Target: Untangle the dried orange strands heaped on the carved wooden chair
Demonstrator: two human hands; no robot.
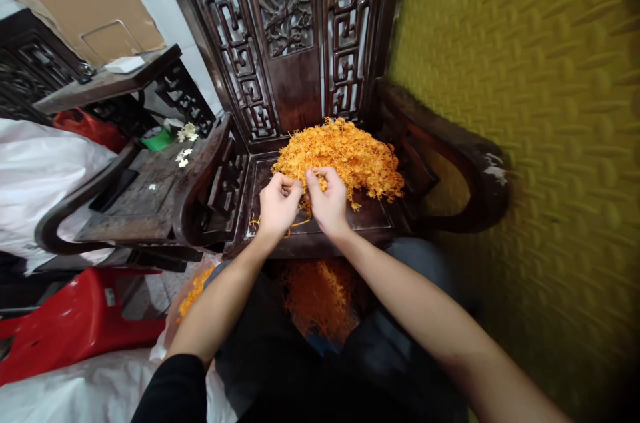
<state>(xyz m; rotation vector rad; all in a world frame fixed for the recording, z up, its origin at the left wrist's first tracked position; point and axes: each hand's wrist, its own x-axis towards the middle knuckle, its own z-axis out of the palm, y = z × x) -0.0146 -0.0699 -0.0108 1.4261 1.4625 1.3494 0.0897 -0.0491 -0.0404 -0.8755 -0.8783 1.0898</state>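
A heap of small orange, branching, flower-like pieces covers much of a dark wooden chair seat. In front of the heap, my left hand and my right hand are close together, fingertips almost touching. Both are closed in a pinch. Orange bits show at the fingertips, and the exact shape of the piece they hold is hidden by the fingers. A few loose orange strands lie on the seat below my hands.
The chair has a carved back and a curved right armrest, beside a yellow textured surface. At left stand another wooden chair with a green container on it and a red plastic stool. More orange pieces lie below, between my legs.
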